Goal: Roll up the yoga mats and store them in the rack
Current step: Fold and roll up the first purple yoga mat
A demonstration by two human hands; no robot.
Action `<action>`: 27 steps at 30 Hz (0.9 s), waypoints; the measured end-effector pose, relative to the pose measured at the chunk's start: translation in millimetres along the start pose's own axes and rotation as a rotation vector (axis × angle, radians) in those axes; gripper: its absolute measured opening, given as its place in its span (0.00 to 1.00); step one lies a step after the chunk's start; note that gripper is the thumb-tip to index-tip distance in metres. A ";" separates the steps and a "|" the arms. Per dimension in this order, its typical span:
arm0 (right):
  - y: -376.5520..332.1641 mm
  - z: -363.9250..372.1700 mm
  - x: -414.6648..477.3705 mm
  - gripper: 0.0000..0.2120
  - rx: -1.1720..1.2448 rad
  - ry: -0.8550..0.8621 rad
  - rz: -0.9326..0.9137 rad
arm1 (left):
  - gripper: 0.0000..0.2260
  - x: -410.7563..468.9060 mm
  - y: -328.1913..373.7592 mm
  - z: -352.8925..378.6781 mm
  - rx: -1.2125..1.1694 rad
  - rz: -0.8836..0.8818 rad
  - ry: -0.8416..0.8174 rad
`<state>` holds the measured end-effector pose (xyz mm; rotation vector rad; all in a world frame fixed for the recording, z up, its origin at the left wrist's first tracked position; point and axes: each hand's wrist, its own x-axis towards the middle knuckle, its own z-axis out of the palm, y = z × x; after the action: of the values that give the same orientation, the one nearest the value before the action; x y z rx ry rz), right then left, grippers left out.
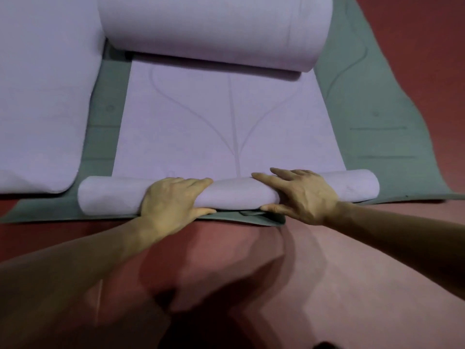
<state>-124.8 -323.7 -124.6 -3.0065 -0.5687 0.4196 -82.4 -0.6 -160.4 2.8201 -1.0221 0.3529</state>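
A faintly lined lilac yoga mat — near end rolled, left hand and right hand curling fingers round it.

Red floor w/ dark shadows.

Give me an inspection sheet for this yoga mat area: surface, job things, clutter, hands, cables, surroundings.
Surface: red floor, green mat spread flat on it.
Job's things: purple mat on the green mat, its near end in a small roll; big roll at its far end; second purple mat flat at left.
Clutter: nothing seen.
Grippers: left hand and right hand both grip the small roll, fingers over it, thumbs on its near side.
Cables: nothing seen.
Surroundings: rack not in view.
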 end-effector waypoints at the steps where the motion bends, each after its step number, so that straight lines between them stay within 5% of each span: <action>1: 0.2 -0.2 0.6 0.36 0.000 -0.005 -0.003 | 0.28 -0.2 0.3 0.1 -0.008 -0.014 -0.021; 10: 13.4 -0.9 27.5 0.37 0.086 -0.219 0.009 | 0.34 1.5 -5.8 9.3 -0.042 -0.002 -0.135; 21: -3.7 7.2 15.5 0.36 0.050 -0.010 0.068 | 0.36 34.7 -30.0 1.8 -0.152 -0.061 -0.378; 27: 8.9 -5.9 41.2 0.35 0.082 -0.121 0.118 | 0.28 35.3 -25.2 9.4 -0.113 0.013 -0.090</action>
<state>-83.1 -316.9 -130.3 -2.9599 -0.3724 0.6192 -38.3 -4.9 -161.2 2.7514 -1.0435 0.1651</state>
